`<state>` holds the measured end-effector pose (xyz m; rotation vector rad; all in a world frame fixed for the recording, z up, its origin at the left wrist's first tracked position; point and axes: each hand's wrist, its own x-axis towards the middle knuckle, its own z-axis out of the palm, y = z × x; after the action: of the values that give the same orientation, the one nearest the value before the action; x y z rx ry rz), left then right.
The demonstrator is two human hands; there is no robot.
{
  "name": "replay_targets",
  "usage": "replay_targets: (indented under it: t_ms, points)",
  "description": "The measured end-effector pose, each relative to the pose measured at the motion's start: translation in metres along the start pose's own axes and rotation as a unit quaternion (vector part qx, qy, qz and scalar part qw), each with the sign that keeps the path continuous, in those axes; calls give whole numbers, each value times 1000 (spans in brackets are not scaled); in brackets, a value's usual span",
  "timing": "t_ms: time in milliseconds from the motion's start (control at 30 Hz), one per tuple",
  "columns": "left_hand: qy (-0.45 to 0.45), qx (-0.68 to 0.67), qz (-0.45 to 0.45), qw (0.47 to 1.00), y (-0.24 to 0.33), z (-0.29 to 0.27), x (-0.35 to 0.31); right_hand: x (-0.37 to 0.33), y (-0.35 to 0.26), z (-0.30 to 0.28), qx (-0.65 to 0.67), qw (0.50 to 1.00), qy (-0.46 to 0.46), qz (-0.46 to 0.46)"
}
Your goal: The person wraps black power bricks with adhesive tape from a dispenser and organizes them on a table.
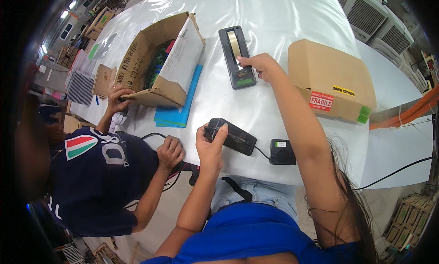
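My left hand (212, 142) is wrapped around the near-left end of a black oblong device (235, 138), thumb on top. A thin cord runs from its other end to a squarish black box (282, 152) with a small white label, lying on the table. My right arm reaches forward across the table. With one finger stretched out, my right hand (263, 66) touches a dark tape dispenser (244, 78) close to the lower end of its gold tape (234, 43). The other fingers curl under and are partly hidden.
A brown carton (329, 72) with a red label is at the right. At the left, an open carton (176, 67) stands over blue folders (183, 113). A co-worker's hand (120, 98) holds its corner; their other hand (170, 152) is at the edge of the white table (270, 17).
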<state>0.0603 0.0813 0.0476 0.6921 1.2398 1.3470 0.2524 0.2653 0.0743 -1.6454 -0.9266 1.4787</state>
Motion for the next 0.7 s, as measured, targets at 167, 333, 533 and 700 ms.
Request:
replay_targets:
  t_ms: [167,333,533,700]
  points:
    - [3,-1,-5,1000,-1,0,0,-7,-4,6,72,996,36,-45]
    - [0,-18,1,1000,1,2,-1,-37,50,-2,47,981,61,-178]
    - [8,-18,-17,1000,0,1,-2,-52,76,-7,89,992,26,-81]
    - [-5,-29,-14,999,-4,2,-3,-23,49,-20,-363,908,123,-168]
